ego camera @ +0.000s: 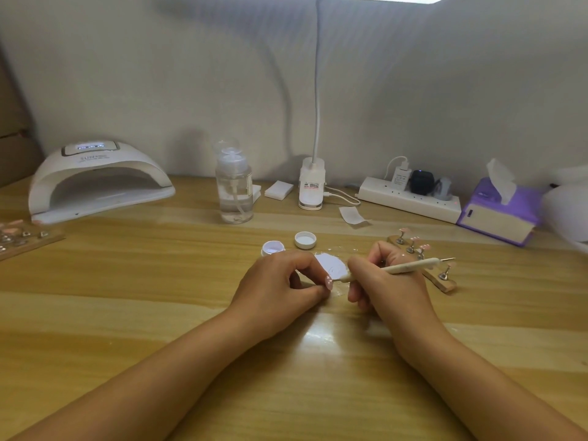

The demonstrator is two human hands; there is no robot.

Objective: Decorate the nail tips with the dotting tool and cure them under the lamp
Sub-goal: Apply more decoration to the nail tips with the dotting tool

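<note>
You were in the decorating step. Your left hand (pixel 280 281) pinched one pink nail tip (pixel 328 282) between thumb and forefinger, low over the table (pixel 159 281), its grip closed on the tip or on the small stand under it; I could not tell which. Your right hand (pixel 381 281) was closed around the dotting tool (pixel 397 268) like a pen, the working end pointed left and meeting the tip or just short of it; the contact was too small to read. The tool's other end stuck out to the right over the wooden holder (pixel 445 283), where more tips (pixel 413 241) stood on their stands.

Just behind your hands lay a white palette (pixel 332 264) with pale gel spread on it, and behind that an open pot (pixel 273 248) and its cap (pixel 305 240), set apart. So gel was close by for reloading.

The lamp (pixel 95 183) sat at the far left, well away from your hands, its display lit and its mouth facing you. Nothing showed inside it.

My reading: the dotting on this tip was under way, and curing was not yet begun. The next move would call for a light, steady touch with the tool, your left hand kept braced so the tip did not turn. After that the tip would need carrying across to the lamp without the wet gel brushing a finger. The tips on the holder probably awaited the same treatment, though I could not see whether any already bore dots.
</note>
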